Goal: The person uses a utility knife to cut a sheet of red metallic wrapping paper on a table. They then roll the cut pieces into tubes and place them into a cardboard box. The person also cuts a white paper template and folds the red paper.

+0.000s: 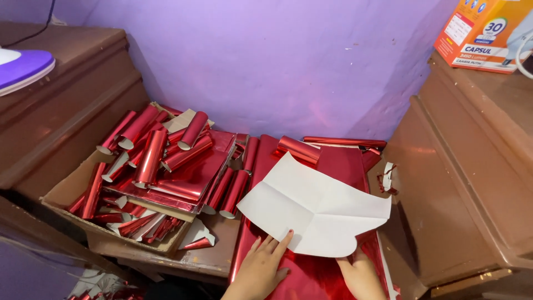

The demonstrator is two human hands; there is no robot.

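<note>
My left hand (260, 271) lies flat and open on the red shiny sheet (311, 275), fingers spread, with the fingertips (287, 235) touching the near edge of the white paper (316, 206); it grips nothing. My right hand (361, 275) sits at the near right corner of that paper, and its fingers go under the paper, so I cannot tell how far they are closed or whether they pinch it. The white paper is creased into four parts and lies tilted on top of the red sheet, near the middle of the scene. To the left, a shallow cardboard box (69, 191) holds many red foil rolls (151, 155) and flat red pieces, piled loosely. A few more rolls lie between the box and the paper, and one long roll (344, 142) lies at the far side by the purple wall (277, 61). Brown wooden furniture (472, 183) stands to the right, with an orange carton (483, 33) on top at the far right. More brown wood (66, 94) stands to the left, with a purple and white object (22, 64) on it
</note>
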